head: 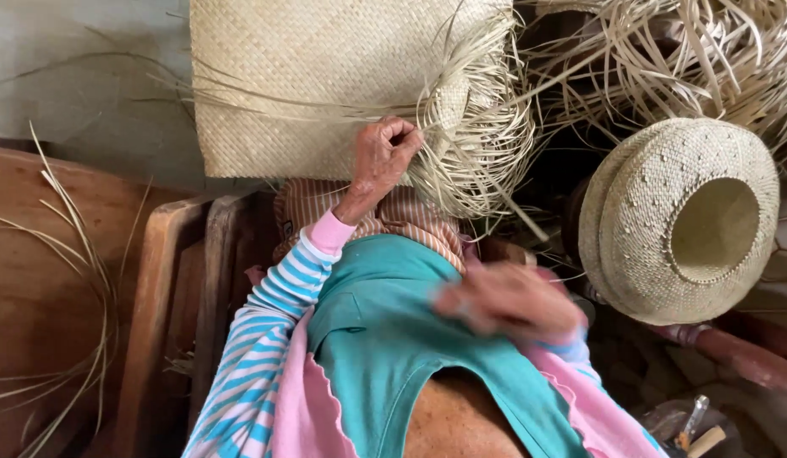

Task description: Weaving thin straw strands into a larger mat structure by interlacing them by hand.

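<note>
We saw the left hand (383, 157) curled into a tight fist, gripping a bunch of loose straw strips (470, 144); the strips fanned out from the fist in long pale loops, and they hung from the unfinished edge of a woven straw mat (308, 76); the mat stood flat in front of us, just above the fist, and its tight weave filled the top middle of our view. The left arm wore a sleeve with blue and white stripes (274, 314) and a pink cuff.

We saw the right hand (508, 301) lower down, close to the chest, over a teal shirt (385, 339); it was all blurry, so we could not tell if it was open or closed, or if it held anything.

Under the left wrist lay a brown striped cloth (410, 212); to the left of us stood a wooden chair (168, 288), and thin straw pieces (79, 263) curved over a wooden board beside it. To the right sat a finished straw hat (677, 220), turned so we could look into its hollow top; above the hat lay a messy heap of more loose straw (690, 59). Down in the right corner we saw a tool with a wooden handle (703, 441).
</note>
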